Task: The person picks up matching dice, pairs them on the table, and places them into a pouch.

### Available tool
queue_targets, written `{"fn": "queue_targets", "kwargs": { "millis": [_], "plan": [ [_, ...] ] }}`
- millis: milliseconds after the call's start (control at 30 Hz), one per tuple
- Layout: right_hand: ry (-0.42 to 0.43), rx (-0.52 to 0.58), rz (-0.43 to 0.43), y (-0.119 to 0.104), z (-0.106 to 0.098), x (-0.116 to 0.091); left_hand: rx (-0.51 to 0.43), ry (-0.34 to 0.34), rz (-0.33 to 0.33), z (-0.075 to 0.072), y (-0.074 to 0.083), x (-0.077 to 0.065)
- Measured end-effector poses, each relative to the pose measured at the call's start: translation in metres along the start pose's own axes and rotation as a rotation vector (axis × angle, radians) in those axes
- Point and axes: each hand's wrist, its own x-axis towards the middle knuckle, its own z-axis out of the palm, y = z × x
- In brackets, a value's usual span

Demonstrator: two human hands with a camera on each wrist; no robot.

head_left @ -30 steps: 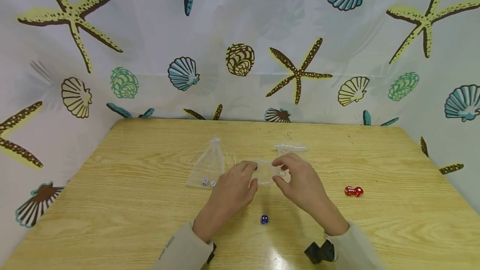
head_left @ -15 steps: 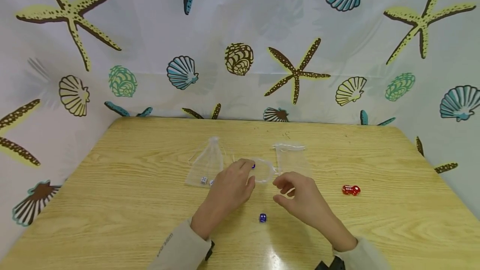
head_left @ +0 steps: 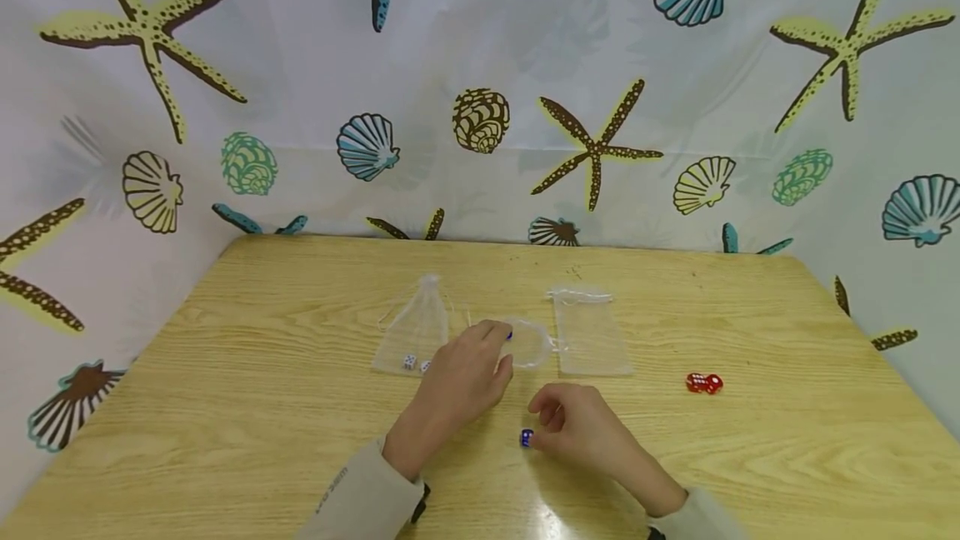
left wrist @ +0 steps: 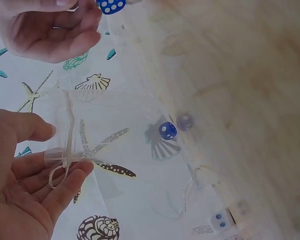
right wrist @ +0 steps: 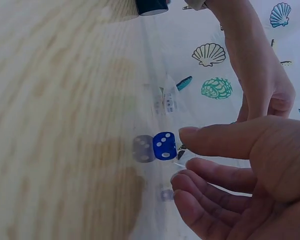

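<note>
My left hand [head_left: 461,373] holds the rim of a sheer white drawstring bag [head_left: 531,348], fingers bent at its mouth and the thumb apart in the left wrist view. Inside that bag lies a blue die [left wrist: 167,131]. Nearer to me on the table is another blue die [head_left: 526,437]. My right hand [head_left: 588,432] is at this second die, its thumb tip beside it in the right wrist view and the other fingers loosely bent. Whether the thumb touches the die is hard to tell; it is not pinched.
Left of the held bag lies a gathered sheer bag [head_left: 420,319] with white dice [head_left: 409,362] in it. A flat sheer bag [head_left: 594,338] lies to the right. Red dice [head_left: 703,383] sit further right. A shell-printed cloth [head_left: 420,198] hangs behind the table [head_left: 247,407].
My right hand has left the mouth of the bag and come down toward me to the blue die on the table. My left hand has stayed at the bag.
</note>
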Motion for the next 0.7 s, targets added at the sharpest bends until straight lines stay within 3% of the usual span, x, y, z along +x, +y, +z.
{"fn": "queue_targets", "kwargs": {
  "millis": [300, 700],
  "plan": [
    [-0.073, 0.04, 0.009, 0.0034, 0.0049, 0.0019, -0.024, -0.009, -0.01, -0.0003, -0.0012, -0.0005],
    [-0.064, 0.05, -0.005, 0.0069, 0.0081, 0.0035, -0.028, -0.004, -0.003, 0.0, -0.002, 0.0]
  ]
}}
